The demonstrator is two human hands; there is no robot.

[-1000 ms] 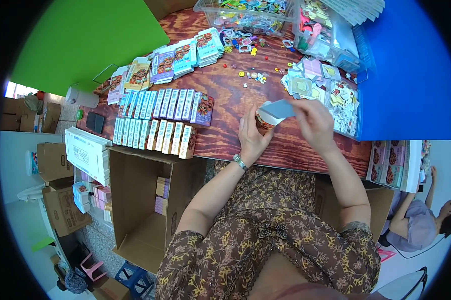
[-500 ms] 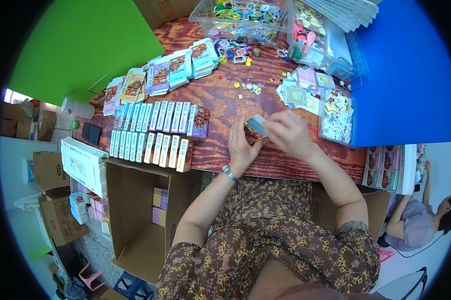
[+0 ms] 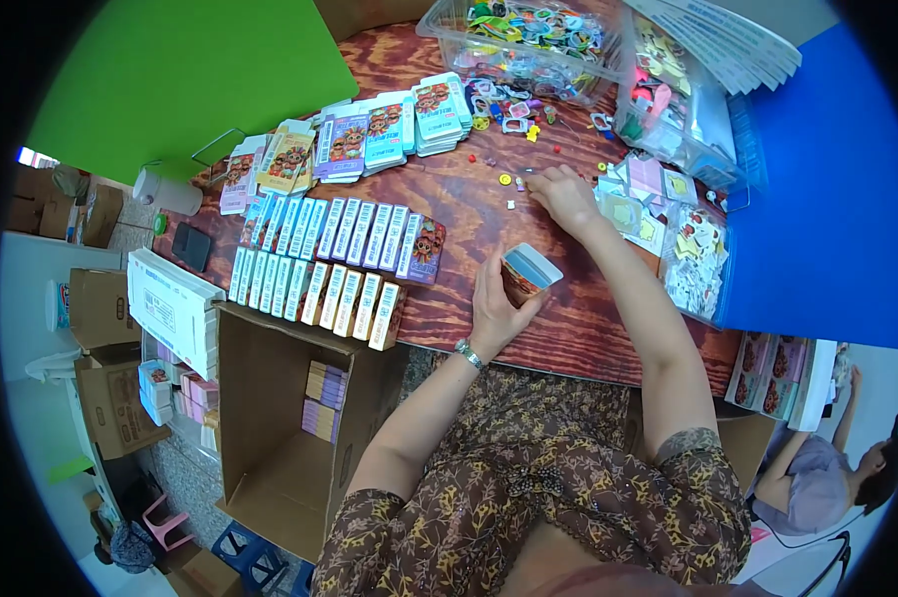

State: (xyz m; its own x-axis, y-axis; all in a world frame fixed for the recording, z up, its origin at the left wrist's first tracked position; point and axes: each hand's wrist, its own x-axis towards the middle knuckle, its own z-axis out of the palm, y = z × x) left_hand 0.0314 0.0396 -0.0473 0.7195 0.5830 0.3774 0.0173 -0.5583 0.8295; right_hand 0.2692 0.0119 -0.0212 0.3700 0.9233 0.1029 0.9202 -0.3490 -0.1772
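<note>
Head view: left hand [image 3: 496,310] grips a small open cardboard box [image 3: 528,272]; right hand [image 3: 565,194] — fingers pinched, contents unseen — touches the reddish wooden table [image 3: 568,338] among scattered small beads [image 3: 505,180].

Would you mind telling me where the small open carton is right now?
In the head view, the small open carton sits in the left hand near the wooden table's front edge, right of the rows of boxes.

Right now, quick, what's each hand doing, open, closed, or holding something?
Left hand: closed around a small open-topped cardboard box, held upright.
Right hand: fingers down on the wooden table among small loose coloured pieces; whether it grips one cannot be told.
</note>
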